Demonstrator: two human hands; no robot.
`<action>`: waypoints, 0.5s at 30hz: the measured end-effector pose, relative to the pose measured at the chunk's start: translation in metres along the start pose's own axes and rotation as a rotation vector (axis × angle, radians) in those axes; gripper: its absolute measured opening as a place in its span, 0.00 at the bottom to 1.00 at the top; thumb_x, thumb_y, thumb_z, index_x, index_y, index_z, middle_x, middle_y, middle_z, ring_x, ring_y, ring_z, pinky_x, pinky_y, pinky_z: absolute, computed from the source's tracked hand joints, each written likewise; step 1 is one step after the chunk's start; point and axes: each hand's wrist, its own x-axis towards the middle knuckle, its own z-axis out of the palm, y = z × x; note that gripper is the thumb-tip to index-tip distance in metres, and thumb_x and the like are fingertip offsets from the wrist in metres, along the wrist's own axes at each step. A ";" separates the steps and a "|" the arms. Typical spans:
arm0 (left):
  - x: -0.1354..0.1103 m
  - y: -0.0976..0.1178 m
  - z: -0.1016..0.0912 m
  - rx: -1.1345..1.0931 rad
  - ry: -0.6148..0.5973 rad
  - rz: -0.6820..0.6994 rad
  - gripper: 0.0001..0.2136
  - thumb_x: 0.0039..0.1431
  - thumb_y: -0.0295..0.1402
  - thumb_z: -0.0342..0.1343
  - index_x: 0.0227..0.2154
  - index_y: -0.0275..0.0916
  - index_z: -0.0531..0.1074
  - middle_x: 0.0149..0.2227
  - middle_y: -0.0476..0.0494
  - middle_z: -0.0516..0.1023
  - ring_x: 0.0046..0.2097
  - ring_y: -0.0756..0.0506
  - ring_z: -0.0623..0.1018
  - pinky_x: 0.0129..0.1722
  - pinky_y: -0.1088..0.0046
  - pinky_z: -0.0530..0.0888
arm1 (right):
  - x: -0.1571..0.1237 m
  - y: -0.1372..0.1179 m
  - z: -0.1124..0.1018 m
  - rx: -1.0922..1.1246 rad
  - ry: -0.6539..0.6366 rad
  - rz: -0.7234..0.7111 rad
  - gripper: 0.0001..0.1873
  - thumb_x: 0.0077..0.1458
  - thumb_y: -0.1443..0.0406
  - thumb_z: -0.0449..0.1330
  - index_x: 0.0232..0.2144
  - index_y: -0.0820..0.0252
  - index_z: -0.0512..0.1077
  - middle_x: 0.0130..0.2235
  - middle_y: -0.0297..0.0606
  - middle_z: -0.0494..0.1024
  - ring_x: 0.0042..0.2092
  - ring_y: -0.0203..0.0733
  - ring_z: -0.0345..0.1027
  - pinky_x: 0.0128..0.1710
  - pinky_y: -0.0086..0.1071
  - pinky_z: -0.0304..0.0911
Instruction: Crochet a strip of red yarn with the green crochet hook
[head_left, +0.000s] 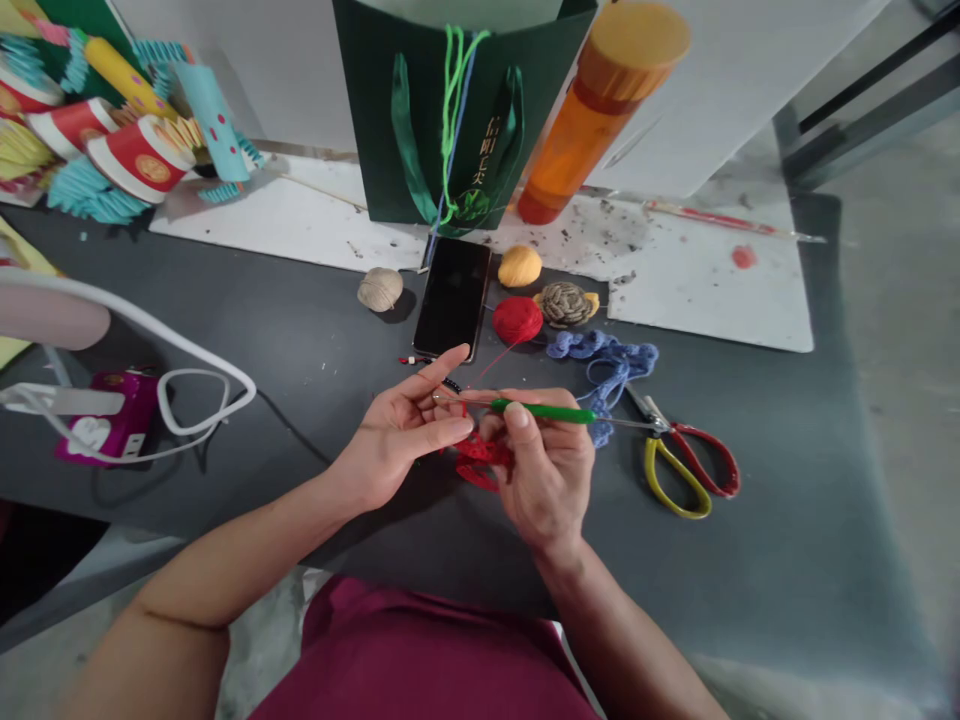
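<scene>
Two hands meet above the desk (795,540), a small red crocheted piece (480,462) between them, just below the hook. Your right hand (551,470) is closed on the green-handled hook (551,411), thumb on top, the metal end pointing toward your left. Your left hand (386,440) has its index finger stretched out, thumb narrowed down onto the piece's upper edge. A thin strand runs from the red yarn ball (517,320), beside the phone (452,297), toward your left fingers. Step in hand, by my reading: forming a stitch. Whether the hook tip sits inside a loop is too small to tell. Next move likely calls for light tension on the strand, a steady pinch and a small turn of the hook to catch yarn. Scissors (679,455) lie partly open at right, near a blue crocheted piece (611,358).
</scene>
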 end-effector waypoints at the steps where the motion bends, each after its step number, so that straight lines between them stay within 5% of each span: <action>1: 0.000 0.000 0.000 -0.003 -0.001 -0.005 0.30 0.48 0.32 0.77 0.56 0.52 0.80 0.33 0.53 0.79 0.36 0.53 0.76 0.41 0.76 0.72 | 0.001 -0.001 0.001 0.032 0.007 0.042 0.10 0.63 0.54 0.67 0.37 0.53 0.76 0.28 0.30 0.84 0.20 0.33 0.69 0.14 0.25 0.60; 4: 0.000 0.000 -0.001 0.001 0.000 0.000 0.30 0.48 0.31 0.76 0.57 0.51 0.80 0.34 0.52 0.81 0.37 0.52 0.77 0.43 0.74 0.73 | 0.003 -0.004 0.003 0.076 0.026 0.113 0.14 0.61 0.51 0.68 0.36 0.53 0.73 0.23 0.26 0.78 0.15 0.32 0.62 0.09 0.24 0.48; 10: 0.000 0.000 -0.003 0.022 -0.016 0.002 0.29 0.50 0.29 0.75 0.57 0.50 0.79 0.35 0.51 0.82 0.38 0.50 0.79 0.43 0.72 0.74 | 0.007 -0.005 0.000 0.132 -0.014 0.194 0.16 0.61 0.49 0.67 0.37 0.52 0.72 0.22 0.26 0.78 0.14 0.32 0.60 0.08 0.24 0.47; 13: 0.000 0.000 -0.002 0.026 -0.009 -0.006 0.30 0.49 0.30 0.75 0.57 0.49 0.79 0.34 0.52 0.81 0.36 0.51 0.78 0.43 0.72 0.74 | 0.007 -0.002 -0.003 0.158 -0.052 0.206 0.15 0.62 0.50 0.67 0.37 0.52 0.74 0.26 0.27 0.82 0.18 0.33 0.67 0.11 0.23 0.53; 15: 0.000 0.000 -0.002 0.024 -0.004 -0.001 0.31 0.48 0.30 0.76 0.57 0.50 0.79 0.31 0.54 0.78 0.34 0.52 0.76 0.42 0.74 0.74 | 0.006 0.000 -0.003 0.108 -0.059 0.135 0.12 0.61 0.52 0.68 0.36 0.52 0.76 0.29 0.29 0.84 0.23 0.36 0.75 0.18 0.26 0.68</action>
